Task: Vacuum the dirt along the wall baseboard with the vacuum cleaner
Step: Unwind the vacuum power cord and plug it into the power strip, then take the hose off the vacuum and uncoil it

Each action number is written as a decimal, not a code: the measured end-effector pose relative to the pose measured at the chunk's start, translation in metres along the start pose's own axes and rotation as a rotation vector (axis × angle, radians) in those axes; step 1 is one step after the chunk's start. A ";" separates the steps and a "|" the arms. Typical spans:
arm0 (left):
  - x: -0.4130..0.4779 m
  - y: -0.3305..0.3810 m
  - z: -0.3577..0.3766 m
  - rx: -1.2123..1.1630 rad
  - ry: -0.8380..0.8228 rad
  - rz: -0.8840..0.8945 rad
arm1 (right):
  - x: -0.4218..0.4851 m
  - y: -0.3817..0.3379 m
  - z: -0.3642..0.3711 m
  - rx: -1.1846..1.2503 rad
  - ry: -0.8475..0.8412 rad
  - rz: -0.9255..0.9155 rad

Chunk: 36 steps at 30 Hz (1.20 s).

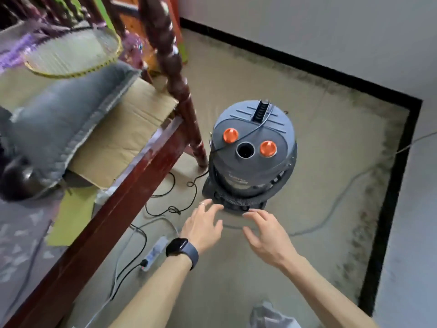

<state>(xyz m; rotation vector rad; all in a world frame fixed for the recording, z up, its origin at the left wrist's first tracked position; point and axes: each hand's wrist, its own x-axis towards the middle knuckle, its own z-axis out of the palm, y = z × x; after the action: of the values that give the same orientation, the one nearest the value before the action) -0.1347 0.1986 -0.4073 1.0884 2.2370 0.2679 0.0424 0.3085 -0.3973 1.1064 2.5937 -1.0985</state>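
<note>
Canister vacuum cleaner (251,152) stands upright on the tan floor, just beside the corner post of a dark red bed frame (132,176) and well apart from both walls. Its ribbed hose (238,197) sits wrapped round the lower body, and the round port on the lid is bare, with nothing plugged into it. No wand or nozzle in view. Left hand (203,226), with a watch (181,248) on the wrist, and right hand (267,235) both reach toward the coiled hose at the base. Fingers are spread and relaxed and neither hand has hold of anything. Left fingertips lie at the edge of the hose; cannot tell whether they touch it. Black baseboard (307,65) runs along the far wall and turns down the right wall. A dark, speckled band of dirt (369,200) follows it on the floor along both runs, unbroken as far as I can see. A power strip (155,253) lies on the floor near the bed with a black cord (186,200) looping toward the machine. Judgement: task is at set-up, with no cleaning done. Left to do: free and fit the hose, switch on, and work the whole baseboard line.
</note>
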 end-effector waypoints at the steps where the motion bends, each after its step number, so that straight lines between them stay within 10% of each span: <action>1: -0.001 0.021 -0.018 -0.004 0.013 0.006 | -0.008 0.000 -0.029 0.023 0.022 0.019; 13: 0.052 0.143 -0.131 -0.031 0.069 -0.032 | 0.021 0.018 -0.235 0.123 0.115 0.146; 36: 0.364 0.205 -0.150 0.019 0.028 -0.352 | 0.382 0.144 -0.319 0.201 -0.156 0.386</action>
<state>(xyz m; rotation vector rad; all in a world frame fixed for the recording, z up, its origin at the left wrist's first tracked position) -0.2648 0.6210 -0.3656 0.6854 2.4099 0.1124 -0.0863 0.8104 -0.3863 1.4231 2.0698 -1.3042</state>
